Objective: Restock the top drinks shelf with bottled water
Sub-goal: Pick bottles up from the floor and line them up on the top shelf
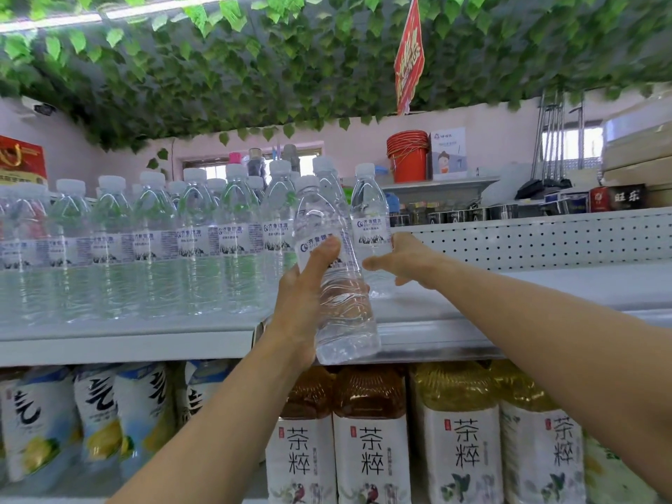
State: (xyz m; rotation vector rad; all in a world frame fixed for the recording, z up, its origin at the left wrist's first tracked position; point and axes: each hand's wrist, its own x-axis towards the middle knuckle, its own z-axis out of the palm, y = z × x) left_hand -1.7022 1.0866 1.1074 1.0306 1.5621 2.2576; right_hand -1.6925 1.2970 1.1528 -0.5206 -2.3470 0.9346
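My left hand (303, 285) grips the spare bottle (340, 307), queued; right hand (405, 256) clasps the shelf bottle (370, 220), likely seating it.

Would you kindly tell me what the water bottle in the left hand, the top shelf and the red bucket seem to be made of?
Water bottle in the left hand: clear thin plastic, glossy; you see through it and its walls are ribbed. Top shelf: probably painted metal, smooth pale grey with a sheen. Red bucket: likely plastic, even opaque colour.
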